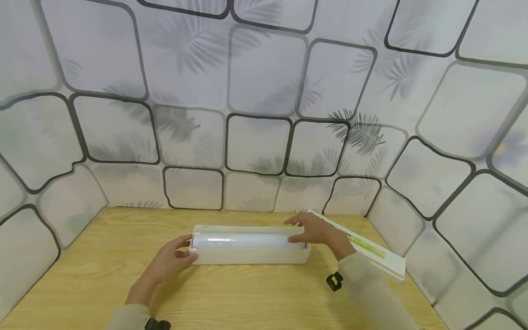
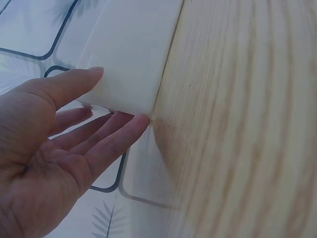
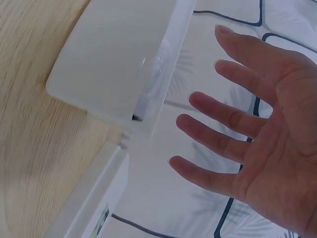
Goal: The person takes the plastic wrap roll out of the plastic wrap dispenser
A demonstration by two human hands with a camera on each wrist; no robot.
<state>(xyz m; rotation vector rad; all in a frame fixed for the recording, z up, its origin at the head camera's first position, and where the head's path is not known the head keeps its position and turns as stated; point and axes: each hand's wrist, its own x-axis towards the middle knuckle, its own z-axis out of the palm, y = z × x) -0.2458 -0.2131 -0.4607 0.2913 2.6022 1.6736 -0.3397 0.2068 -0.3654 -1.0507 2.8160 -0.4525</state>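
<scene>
A long white box stands uncovered on the table, a shiny whitish roll lying inside it. My left hand is at the box's left end; in the left wrist view the thumb of that hand rests on the side of the box and fingertips touch its end. Above the box's right end is my right hand, its fingers spread. The right wrist view shows this hand holding nothing, apart from the box.
A long white lid with a green label lies slanted on the wooden table at the right, partly behind my right forearm. Patterned fabric walls rise behind the table and at both sides.
</scene>
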